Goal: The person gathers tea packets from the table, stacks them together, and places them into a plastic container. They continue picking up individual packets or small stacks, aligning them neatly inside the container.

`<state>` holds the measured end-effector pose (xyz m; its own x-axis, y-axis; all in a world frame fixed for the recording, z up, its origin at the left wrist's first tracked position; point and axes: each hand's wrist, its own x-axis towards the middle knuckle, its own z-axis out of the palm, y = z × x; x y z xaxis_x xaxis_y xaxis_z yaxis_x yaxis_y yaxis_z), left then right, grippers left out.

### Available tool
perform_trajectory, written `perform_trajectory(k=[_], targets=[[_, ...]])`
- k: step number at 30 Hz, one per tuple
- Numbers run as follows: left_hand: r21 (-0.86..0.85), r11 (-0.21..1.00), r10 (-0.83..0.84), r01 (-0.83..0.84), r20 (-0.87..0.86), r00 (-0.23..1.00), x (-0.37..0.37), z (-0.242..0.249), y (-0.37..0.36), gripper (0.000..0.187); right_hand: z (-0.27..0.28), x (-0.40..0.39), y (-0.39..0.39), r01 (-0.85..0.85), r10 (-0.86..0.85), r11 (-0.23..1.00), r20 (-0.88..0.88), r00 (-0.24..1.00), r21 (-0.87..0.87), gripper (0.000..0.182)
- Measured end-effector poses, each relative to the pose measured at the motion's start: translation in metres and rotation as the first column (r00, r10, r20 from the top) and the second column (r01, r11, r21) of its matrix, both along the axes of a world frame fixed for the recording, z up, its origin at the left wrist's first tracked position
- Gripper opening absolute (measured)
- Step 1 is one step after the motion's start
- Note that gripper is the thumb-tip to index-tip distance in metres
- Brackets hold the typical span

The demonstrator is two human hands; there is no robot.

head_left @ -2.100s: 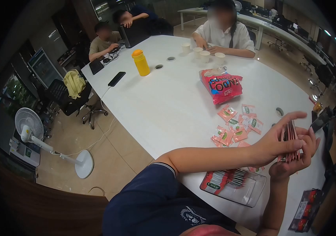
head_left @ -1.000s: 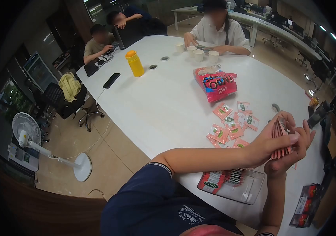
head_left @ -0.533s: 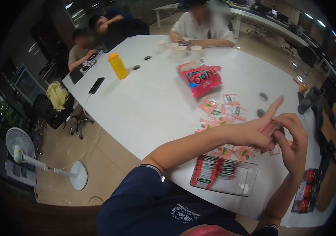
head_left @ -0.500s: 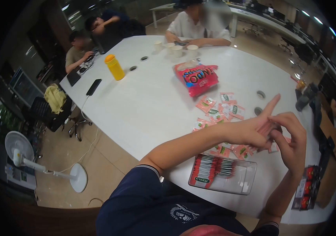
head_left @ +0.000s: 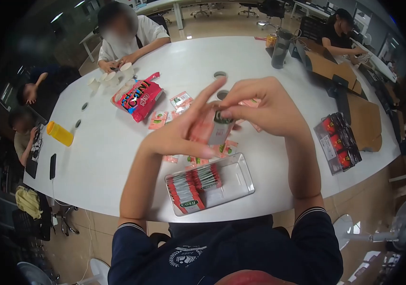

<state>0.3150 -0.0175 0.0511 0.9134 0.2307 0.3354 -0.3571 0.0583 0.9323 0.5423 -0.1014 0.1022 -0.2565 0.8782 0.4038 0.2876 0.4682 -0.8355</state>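
My left hand (head_left: pixel 179 130) curls around a pink-and-white sachet (head_left: pixel 221 133) with a dark green label, its thumb below and index finger stretched up. At the sachet's top edge, my right hand (head_left: pixel 260 102) pinches with thumb and forefinger. Both hands are above loose pink sachets (head_left: pixel 182 99) scattered on the table. Just below them, near the table's front edge, a clear plastic box (head_left: pixel 241 183) holds a row of upright Cozy sachets (head_left: pixel 186 190) on its left side; its right side shows bare bottom.
A pink snack bag (head_left: pixel 141 99) lies left of the loose sachets, with paper cups (head_left: pixel 126 71) behind it. A yellow bottle (head_left: pixel 60 133) and a phone (head_left: pixel 52 166) are farther left. To the right sit a black-and-red pack (head_left: pixel 338 142), cardboard (head_left: pixel 359 118) and a dark tumbler (head_left: pixel 282 50). A person sits across.
The head view has turned right, so the table things appear farther left. My hands have come over the middle, and the sachet between them now shows its label.
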Motion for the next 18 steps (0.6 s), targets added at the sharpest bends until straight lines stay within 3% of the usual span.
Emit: perform_trajectory(k=[2,3,4,5,8,11,12,13,15,18], targets=[[0.212,0.961,0.201,-0.178,-0.096,0.975,-0.025,0.003,0.003,0.141,0.0,0.009,0.002,0.008,-0.011,0.999,0.069,0.998,0.047,0.015],[0.163,0.96,0.241,-0.229,-0.062,0.968,-0.031,-0.001,0.001,0.141,-0.003,0.013,0.004,0.005,-0.011,0.998,0.103,0.995,0.056,0.016],[0.232,0.932,0.309,-0.278,-0.107,0.945,-0.049,0.003,0.001,0.139,-0.004,0.018,0.004,-0.012,0.008,0.999,0.12,0.993,0.032,0.016],[0.233,0.92,0.334,-0.314,-0.049,0.941,-0.065,-0.005,-0.001,0.118,-0.004,0.024,0.003,-0.034,0.034,0.999,0.136,0.99,-0.002,0.017],[0.241,0.824,0.539,-0.513,-0.051,0.841,-0.107,-0.019,-0.032,0.094,-0.016,0.03,-0.005,-0.118,0.138,0.983,0.145,0.98,-0.14,0.018],[0.356,0.749,0.621,-0.559,-0.082,0.78,-0.14,-0.04,-0.061,0.076,-0.027,0.018,-0.011,-0.192,0.24,0.961,0.253,0.937,-0.198,0.018],[0.329,0.712,0.669,-0.62,-0.049,0.742,-0.134,-0.041,-0.077,0.053,-0.031,0.013,-0.015,-0.213,0.27,0.956,0.311,0.911,-0.204,0.017],[0.496,0.631,0.692,-0.597,-0.012,0.722,-0.133,-0.04,-0.089,0.046,-0.037,0.005,-0.019,-0.207,0.277,0.951,0.334,0.901,-0.232,0.016],[0.74,0.414,0.689,-0.53,0.126,0.714,-0.123,-0.031,-0.108,0.03,-0.045,-0.007,-0.024,-0.211,0.321,0.921,0.331,0.887,-0.328,0.016],[0.768,0.373,0.571,-0.52,0.251,0.781,-0.111,-0.044,-0.136,0.022,-0.054,-0.028,-0.031,-0.191,0.311,0.926,0.372,0.875,-0.326,0.014]])
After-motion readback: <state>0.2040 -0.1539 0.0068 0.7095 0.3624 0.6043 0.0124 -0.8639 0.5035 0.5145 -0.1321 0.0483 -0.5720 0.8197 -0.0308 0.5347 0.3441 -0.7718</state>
